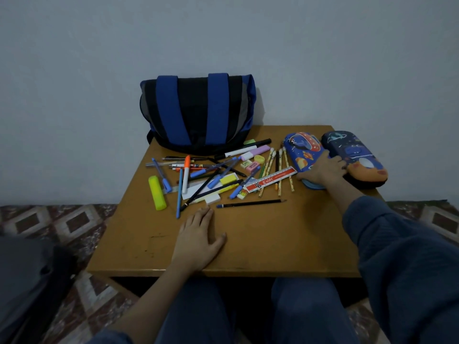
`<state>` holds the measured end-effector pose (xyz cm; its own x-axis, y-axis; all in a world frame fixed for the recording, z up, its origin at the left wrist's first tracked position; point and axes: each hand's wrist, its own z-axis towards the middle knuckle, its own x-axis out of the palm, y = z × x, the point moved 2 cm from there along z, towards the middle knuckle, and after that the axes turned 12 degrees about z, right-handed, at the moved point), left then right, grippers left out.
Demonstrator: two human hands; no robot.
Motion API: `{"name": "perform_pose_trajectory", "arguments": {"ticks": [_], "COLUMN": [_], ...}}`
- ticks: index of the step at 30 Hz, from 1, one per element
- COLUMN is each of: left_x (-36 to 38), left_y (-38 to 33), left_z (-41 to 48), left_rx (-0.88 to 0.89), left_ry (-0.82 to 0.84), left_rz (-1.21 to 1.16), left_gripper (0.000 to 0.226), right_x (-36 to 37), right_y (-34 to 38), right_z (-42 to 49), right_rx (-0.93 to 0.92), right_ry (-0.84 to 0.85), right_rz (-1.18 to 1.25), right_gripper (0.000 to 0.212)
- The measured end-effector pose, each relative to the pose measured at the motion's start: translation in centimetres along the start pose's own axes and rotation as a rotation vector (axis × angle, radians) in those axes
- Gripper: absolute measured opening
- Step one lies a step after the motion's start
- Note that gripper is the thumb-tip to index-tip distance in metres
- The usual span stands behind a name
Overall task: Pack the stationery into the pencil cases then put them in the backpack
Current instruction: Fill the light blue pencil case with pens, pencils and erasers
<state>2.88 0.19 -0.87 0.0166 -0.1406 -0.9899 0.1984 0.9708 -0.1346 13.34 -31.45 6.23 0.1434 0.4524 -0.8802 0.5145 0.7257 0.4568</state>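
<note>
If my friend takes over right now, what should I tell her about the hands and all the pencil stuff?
Left hand: flat and open on the table, holding nothing, just short of the stationery pile.
Right hand: grips the near end of the rocket pencil case, which lies beside the dark pencil case at the table's right side.
Stationery pile: pens, pencils, erasers and a red ruler lie loose mid-table, in front of the backpack at the back.
Done: nothing is packed yet; both cases look closed.
Left: open the cases, fill them, put them in the backpack.
</note>
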Motion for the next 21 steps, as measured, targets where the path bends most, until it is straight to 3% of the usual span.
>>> {"name": "perform_pose_trajectory", "arguments": {"ticks": [5, 12, 16, 21], "left_x": [0.0, -0.4, -0.6, -1.7], "left_y": [-0.1, -0.2, -0.3, 0.3], "left_z": [0.0, -0.2, -0.6, -0.2], "left_rx": [-0.002, -0.002, -0.015, -0.08], "left_ry": [-0.001, -0.011, -0.047, -0.148], "left_rz": [0.0, -0.03, -0.078, -0.292], "left_gripper": [0.072, 0.07, 0.06, 0.034], "right_x": [-0.5, -2.4, -2.7, -2.5], "right_y": [0.1, 0.6, 0.9, 1.4], "right_z": [-1.2, -2.8, -4.1, -6.7], "right_rx": [0.034, 0.015, -0.12, -0.418], "right_ry": [-0.035, -0.086, -0.143, -0.119], "right_rz": [0.242, 0.365, 0.354, 0.269], "right_gripper": [0.111, 0.105, 0.094, 0.075]}}
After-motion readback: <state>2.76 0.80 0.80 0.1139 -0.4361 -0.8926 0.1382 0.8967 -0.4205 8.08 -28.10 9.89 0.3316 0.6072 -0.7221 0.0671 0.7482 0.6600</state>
